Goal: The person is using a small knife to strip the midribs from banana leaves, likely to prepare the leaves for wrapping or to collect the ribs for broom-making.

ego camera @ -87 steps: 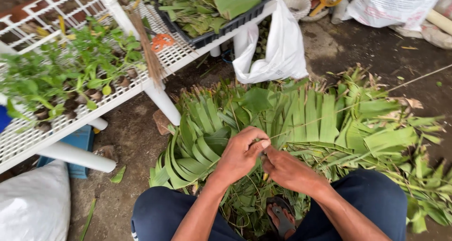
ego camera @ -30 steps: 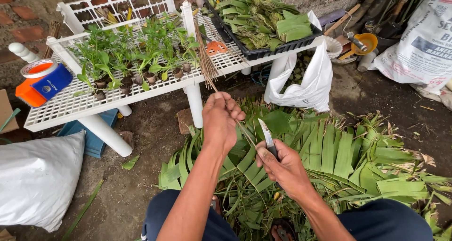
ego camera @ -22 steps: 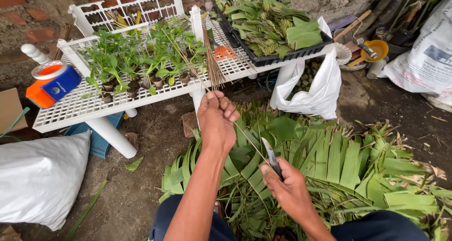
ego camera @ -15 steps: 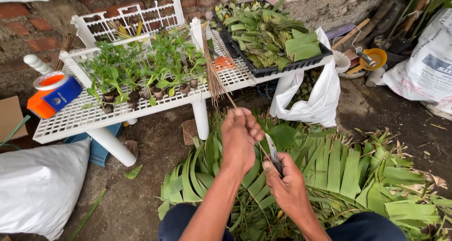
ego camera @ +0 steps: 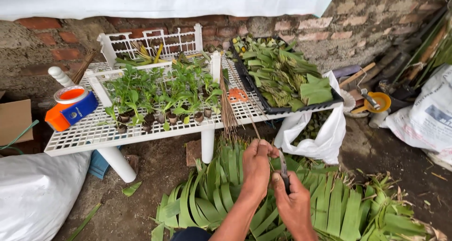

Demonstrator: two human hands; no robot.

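- Head view: our left hand (ego camera: 256, 168) has come back down from the white rack (ego camera: 94, 132) and now pinches a thin stick (ego camera: 253, 123) over the green leaves (ego camera: 221, 194).
- Our right hand (ego camera: 294, 205) stays closed around the small knife (ego camera: 284, 168), blade up beside the stick.
- That puts stick and blade together again, so trimming looks ready to go on.

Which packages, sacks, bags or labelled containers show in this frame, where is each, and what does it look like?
Orange container: left end of the white rack, round white-rimmed top, blue label on its side.
White printed sack: right edge, on the ground, blue and dark print.
Plain white sack: bottom left, bulging, unmarked.
White plastic bag: hangs at the rack's right end, open, leaves inside.
Cardboard box: left edge, brown, only partly visible.
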